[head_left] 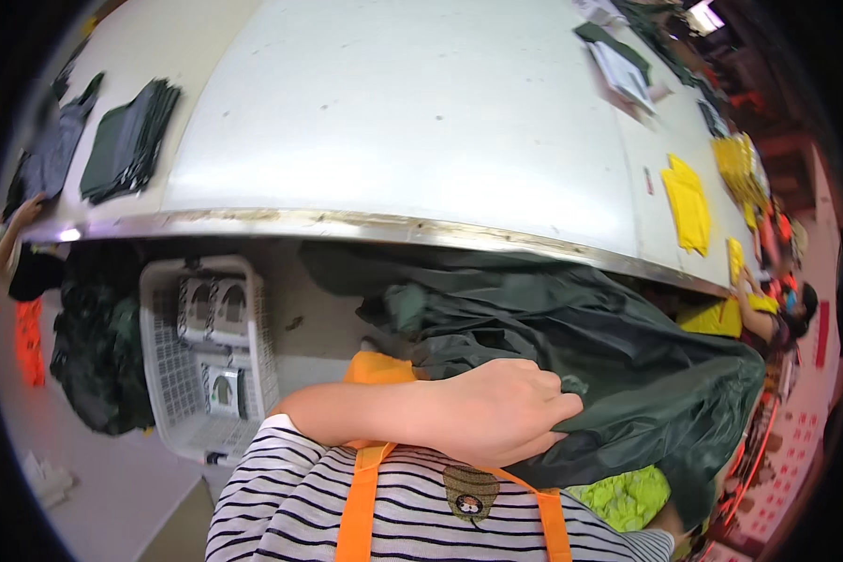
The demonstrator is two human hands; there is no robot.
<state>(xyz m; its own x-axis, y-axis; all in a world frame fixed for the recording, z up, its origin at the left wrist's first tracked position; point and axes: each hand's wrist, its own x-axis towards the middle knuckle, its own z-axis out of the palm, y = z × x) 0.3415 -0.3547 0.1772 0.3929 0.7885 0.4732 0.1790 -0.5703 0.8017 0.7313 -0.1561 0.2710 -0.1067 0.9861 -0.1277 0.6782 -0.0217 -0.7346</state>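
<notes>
My left arm crosses in front of my body, and my left hand (pixel 501 410) is closed with its fingers curled into a dark green garment (pixel 637 365). A small fold of the shiny, waterproof-looking fabric sticks up beside the knuckles. The garment spreads loosely from under the table edge toward the right and hangs down at the lower right. Of my right arm, only a bit of bare forearm (pixel 668 525) below the striped sleeve shows; the hand itself is hidden by the fabric. Next to that forearm is a crumpled lime-green cloth (pixel 626 496).
A long white table (pixel 393 112) runs across, bearing a dark folded stack (pixel 129 140) and a yellow garment (pixel 687 204). A white basket (pixel 159 375) with flat packages and a dark green heap (pixel 98 356) stand at left. People work at the far left and right (pixel 763 323).
</notes>
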